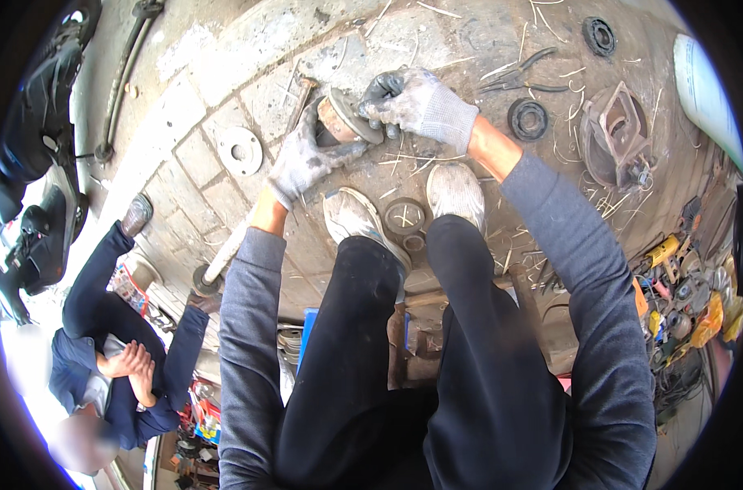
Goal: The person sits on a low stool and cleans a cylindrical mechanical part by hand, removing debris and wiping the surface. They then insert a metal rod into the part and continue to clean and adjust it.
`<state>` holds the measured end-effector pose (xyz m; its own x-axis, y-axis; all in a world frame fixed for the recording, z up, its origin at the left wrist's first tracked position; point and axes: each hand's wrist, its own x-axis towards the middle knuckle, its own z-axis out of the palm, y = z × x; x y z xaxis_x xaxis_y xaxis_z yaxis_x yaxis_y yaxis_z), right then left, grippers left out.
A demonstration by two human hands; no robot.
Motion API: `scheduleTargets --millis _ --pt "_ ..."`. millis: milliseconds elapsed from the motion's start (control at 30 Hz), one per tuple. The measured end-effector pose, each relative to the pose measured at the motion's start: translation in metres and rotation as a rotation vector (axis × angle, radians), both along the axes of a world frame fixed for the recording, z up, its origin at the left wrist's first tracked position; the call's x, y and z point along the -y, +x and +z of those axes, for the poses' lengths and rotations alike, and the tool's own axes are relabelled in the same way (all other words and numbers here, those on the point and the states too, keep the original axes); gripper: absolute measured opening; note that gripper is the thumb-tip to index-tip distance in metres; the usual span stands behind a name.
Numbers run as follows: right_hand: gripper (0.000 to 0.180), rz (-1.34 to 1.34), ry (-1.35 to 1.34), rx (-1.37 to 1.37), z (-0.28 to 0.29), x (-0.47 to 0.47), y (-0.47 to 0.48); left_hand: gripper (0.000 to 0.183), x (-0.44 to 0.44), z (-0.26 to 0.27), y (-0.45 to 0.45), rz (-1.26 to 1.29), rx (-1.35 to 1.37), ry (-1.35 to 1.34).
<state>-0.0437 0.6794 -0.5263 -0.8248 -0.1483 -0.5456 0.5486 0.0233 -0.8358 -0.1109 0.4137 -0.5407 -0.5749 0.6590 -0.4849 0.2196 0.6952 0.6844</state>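
Observation:
My left hand (307, 160), in a grey work glove, is wrapped around the body of a worn, flanged metal part (342, 120). The part is held tilted above the paved floor, its round flange facing right. My right hand (423, 105), gloved too, has its fingers curled against the flange side; whether they grip the rim or a small piece is hidden. Just beyond my left hand lies a rusty hammer-like tool (305, 92). A flat metal disc with holes (256, 150) rests to the left. Between my shoes sit a metal ring (388, 222) and a smaller ring (413, 243).
On the right lie pliers (513, 78), dark ring-shaped parts (514, 120) (599, 37) and a cast metal housing (613, 138). Tools are heaped at far right, including a yellow power tool (662, 251). A person (120, 343) sits at left near a long shaft (121, 79).

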Motion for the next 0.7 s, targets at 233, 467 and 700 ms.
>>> scheduleTargets --millis 233,467,700 --pt "0.022 -0.139 -0.108 -0.175 -0.009 -0.019 0.021 0.106 -0.014 0.019 0.000 0.183 0.260 0.063" --pt "0.026 -0.539 -0.584 0.273 0.018 -0.037 0.042 0.078 0.001 0.042 -0.001 0.395 0.578 0.251" --pt "0.022 -0.350 -0.498 -0.065 0.040 -0.034 0.077 0.066 0.012 0.067 0.001 0.671 0.860 0.406"
